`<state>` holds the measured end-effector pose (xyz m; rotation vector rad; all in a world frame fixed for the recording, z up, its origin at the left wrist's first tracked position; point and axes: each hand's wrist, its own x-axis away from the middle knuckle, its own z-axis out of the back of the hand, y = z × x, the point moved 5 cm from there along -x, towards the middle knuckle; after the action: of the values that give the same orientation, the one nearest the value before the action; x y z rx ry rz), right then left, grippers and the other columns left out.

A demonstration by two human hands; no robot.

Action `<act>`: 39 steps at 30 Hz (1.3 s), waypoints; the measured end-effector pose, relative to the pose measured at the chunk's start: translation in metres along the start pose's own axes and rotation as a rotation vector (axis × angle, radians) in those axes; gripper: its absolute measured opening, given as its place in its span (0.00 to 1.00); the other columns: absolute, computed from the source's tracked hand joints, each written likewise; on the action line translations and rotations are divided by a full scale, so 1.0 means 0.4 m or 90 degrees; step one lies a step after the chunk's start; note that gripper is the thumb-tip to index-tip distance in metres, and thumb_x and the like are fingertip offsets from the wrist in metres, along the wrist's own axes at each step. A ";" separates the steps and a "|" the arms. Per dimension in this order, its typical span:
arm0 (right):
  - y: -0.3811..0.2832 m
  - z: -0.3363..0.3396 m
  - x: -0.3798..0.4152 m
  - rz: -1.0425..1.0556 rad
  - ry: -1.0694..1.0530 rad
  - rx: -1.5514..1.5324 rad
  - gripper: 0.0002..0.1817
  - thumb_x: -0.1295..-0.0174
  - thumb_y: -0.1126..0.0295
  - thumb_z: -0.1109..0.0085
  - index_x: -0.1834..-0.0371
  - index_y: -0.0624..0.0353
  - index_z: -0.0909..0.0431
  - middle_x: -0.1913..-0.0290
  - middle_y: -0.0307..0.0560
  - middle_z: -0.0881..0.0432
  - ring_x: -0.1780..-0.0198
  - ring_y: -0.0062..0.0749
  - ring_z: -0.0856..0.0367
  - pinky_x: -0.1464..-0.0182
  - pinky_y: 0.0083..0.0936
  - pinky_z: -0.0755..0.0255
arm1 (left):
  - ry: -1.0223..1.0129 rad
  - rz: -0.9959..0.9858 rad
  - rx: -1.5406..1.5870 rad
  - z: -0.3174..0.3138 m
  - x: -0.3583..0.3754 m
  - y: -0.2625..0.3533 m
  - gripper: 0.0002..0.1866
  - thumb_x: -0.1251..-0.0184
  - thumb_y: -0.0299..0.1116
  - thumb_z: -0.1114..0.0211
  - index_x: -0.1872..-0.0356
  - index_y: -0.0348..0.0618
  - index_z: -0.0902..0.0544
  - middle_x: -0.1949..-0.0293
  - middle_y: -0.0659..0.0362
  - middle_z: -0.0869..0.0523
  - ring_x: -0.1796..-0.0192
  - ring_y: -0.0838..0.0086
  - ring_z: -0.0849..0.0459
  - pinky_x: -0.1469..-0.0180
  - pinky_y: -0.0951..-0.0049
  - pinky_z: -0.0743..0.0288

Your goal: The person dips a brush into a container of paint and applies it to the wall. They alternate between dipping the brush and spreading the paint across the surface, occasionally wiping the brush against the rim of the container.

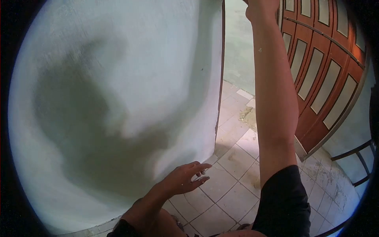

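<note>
My left hand hangs low beside the pale green wall, its fingers apart and slightly curled, with nothing between them. White specks dot the skin of this hand. My right arm stretches straight up past the wall's edge, in a black sleeve. Only the lower part of my right hand shows at the top border; its fingers are cut off by the frame, so what they touch or hold cannot be made out. A shadow of my head and raised arm falls on the wall.
Reddish-brown folding doors with pale panels stand at the right. Light floor tiles lie below, with a crumbly patch near the opening. A dark metal frame is at the far right. The wall's vertical edge runs beside my right arm.
</note>
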<state>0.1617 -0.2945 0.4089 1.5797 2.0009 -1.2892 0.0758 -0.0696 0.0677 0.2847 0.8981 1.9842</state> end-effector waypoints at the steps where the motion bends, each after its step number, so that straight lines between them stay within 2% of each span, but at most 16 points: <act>1: 0.013 0.010 -0.001 0.078 -0.027 -0.052 0.09 0.39 0.72 0.51 0.70 0.69 0.31 0.72 0.50 0.23 0.69 0.34 0.22 0.63 0.26 0.22 | 0.007 -0.008 0.006 0.001 -0.001 0.001 0.19 0.40 0.37 0.39 0.47 0.47 0.27 0.65 0.54 0.21 0.64 0.65 0.20 0.61 0.68 0.25; 2: 0.058 0.038 0.010 0.077 -0.026 -0.049 0.09 0.39 0.72 0.51 0.70 0.69 0.31 0.72 0.50 0.23 0.69 0.34 0.22 0.63 0.26 0.22 | 0.006 -0.009 0.008 0.002 -0.002 0.005 0.19 0.40 0.37 0.39 0.47 0.47 0.27 0.65 0.54 0.21 0.64 0.65 0.20 0.61 0.68 0.25; 4: 0.164 0.106 0.046 0.172 -0.005 -0.044 0.06 0.46 0.72 0.45 0.76 0.61 0.30 0.77 0.34 0.31 0.73 0.16 0.38 0.72 0.20 0.38 | 0.005 0.001 0.025 0.007 0.000 0.015 0.19 0.40 0.37 0.39 0.47 0.47 0.27 0.64 0.53 0.21 0.64 0.65 0.20 0.62 0.68 0.25; 8: 0.352 0.288 0.315 0.003 0.050 0.022 0.06 0.37 0.71 0.51 0.63 0.62 0.31 0.66 0.36 0.29 0.65 0.17 0.34 0.61 0.17 0.36 | -0.007 -0.011 0.009 0.012 0.013 0.031 0.19 0.39 0.36 0.39 0.47 0.47 0.27 0.64 0.53 0.21 0.64 0.64 0.20 0.61 0.67 0.25; 10: 0.396 0.371 0.439 -0.148 0.066 -0.037 0.05 0.36 0.71 0.53 0.65 0.61 0.32 0.65 0.40 0.29 0.62 0.20 0.31 0.60 0.18 0.34 | -0.011 0.000 -0.019 0.007 0.023 0.028 0.19 0.39 0.37 0.40 0.47 0.47 0.28 0.64 0.52 0.21 0.63 0.63 0.20 0.61 0.67 0.25; 11: 0.418 0.438 0.470 -0.139 0.033 0.143 0.06 0.37 0.70 0.53 0.66 0.61 0.32 0.64 0.42 0.29 0.61 0.23 0.29 0.58 0.21 0.30 | -0.005 -0.003 -0.024 0.008 0.028 0.030 0.19 0.39 0.37 0.40 0.47 0.47 0.28 0.64 0.52 0.21 0.63 0.63 0.20 0.61 0.67 0.25; 13: 0.385 0.461 0.466 -0.140 0.035 0.121 0.06 0.37 0.70 0.53 0.67 0.62 0.32 0.64 0.42 0.29 0.60 0.23 0.29 0.56 0.24 0.29 | -0.024 -0.014 -0.028 0.005 0.033 0.039 0.19 0.38 0.37 0.40 0.46 0.47 0.28 0.64 0.52 0.21 0.63 0.62 0.20 0.60 0.66 0.26; 16: 0.263 0.379 0.376 0.002 0.052 0.107 0.05 0.38 0.72 0.51 0.68 0.61 0.31 0.68 0.41 0.29 0.66 0.20 0.33 0.61 0.19 0.33 | -0.045 -0.010 -0.021 0.002 0.037 0.053 0.22 0.40 0.37 0.37 0.44 0.48 0.29 0.64 0.54 0.21 0.61 0.65 0.20 0.59 0.67 0.25; 20: 0.170 0.187 0.179 -0.005 0.019 -0.186 0.08 0.37 0.70 0.53 0.57 0.62 0.34 0.61 0.48 0.26 0.59 0.36 0.23 0.54 0.31 0.25 | -0.061 0.009 -0.038 0.000 0.035 0.063 0.22 0.39 0.39 0.39 0.44 0.49 0.29 0.64 0.54 0.21 0.61 0.65 0.20 0.58 0.66 0.25; 22: 0.147 0.115 0.135 0.033 -0.058 -0.233 0.08 0.38 0.70 0.51 0.60 0.61 0.34 0.61 0.49 0.25 0.62 0.35 0.22 0.56 0.30 0.24 | -0.053 -0.019 -0.039 0.000 0.032 0.066 0.22 0.38 0.39 0.40 0.43 0.49 0.30 0.64 0.54 0.21 0.61 0.64 0.20 0.57 0.65 0.25; 24: 0.183 0.095 0.133 0.020 -0.070 -0.137 0.07 0.39 0.70 0.49 0.63 0.61 0.34 0.62 0.48 0.24 0.63 0.32 0.22 0.59 0.28 0.23 | -0.053 -0.016 -0.041 0.002 0.034 0.066 0.22 0.39 0.39 0.40 0.44 0.48 0.30 0.63 0.54 0.21 0.61 0.64 0.20 0.57 0.65 0.26; 27: 0.243 0.144 0.289 0.016 -0.069 -0.014 0.07 0.38 0.70 0.50 0.69 0.59 0.35 0.70 0.39 0.28 0.67 0.17 0.31 0.66 0.19 0.30 | -0.065 0.003 -0.034 0.012 0.037 0.068 0.22 0.39 0.38 0.39 0.44 0.48 0.29 0.63 0.53 0.21 0.60 0.63 0.20 0.56 0.65 0.26; 30: 0.394 0.349 0.468 0.120 -0.082 0.239 0.06 0.39 0.75 0.50 0.71 0.63 0.34 0.73 0.39 0.29 0.69 0.18 0.30 0.67 0.20 0.27 | -0.057 0.014 -0.021 0.016 0.048 0.062 0.22 0.41 0.36 0.37 0.45 0.47 0.28 0.62 0.52 0.20 0.60 0.63 0.20 0.55 0.64 0.27; 32: 0.422 0.433 0.617 -0.078 -0.017 0.067 0.06 0.42 0.76 0.49 0.73 0.63 0.35 0.74 0.43 0.27 0.72 0.19 0.29 0.70 0.20 0.27 | 0.001 -0.044 -0.075 0.024 0.053 0.069 0.21 0.40 0.38 0.40 0.46 0.47 0.28 0.64 0.52 0.21 0.64 0.61 0.21 0.59 0.64 0.28; 36: 0.472 0.602 0.759 -0.316 0.040 0.206 0.03 0.42 0.78 0.52 0.71 0.63 0.35 0.74 0.44 0.27 0.72 0.25 0.24 0.69 0.26 0.21 | -0.004 -0.014 -0.073 0.027 0.064 0.090 0.22 0.44 0.35 0.35 0.47 0.47 0.27 0.63 0.53 0.21 0.61 0.63 0.20 0.58 0.66 0.27; 39: 0.473 0.541 0.655 -0.229 -0.047 0.277 0.07 0.43 0.74 0.47 0.75 0.64 0.31 0.76 0.43 0.24 0.75 0.21 0.25 0.74 0.18 0.30 | -0.003 -0.042 -0.067 0.025 0.068 0.104 0.22 0.44 0.34 0.35 0.47 0.48 0.27 0.64 0.54 0.21 0.62 0.63 0.20 0.59 0.67 0.27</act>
<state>0.1717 -0.2961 0.0199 1.3379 2.1262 -2.0026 0.0390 -0.0558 0.0995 0.1983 0.7880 1.9617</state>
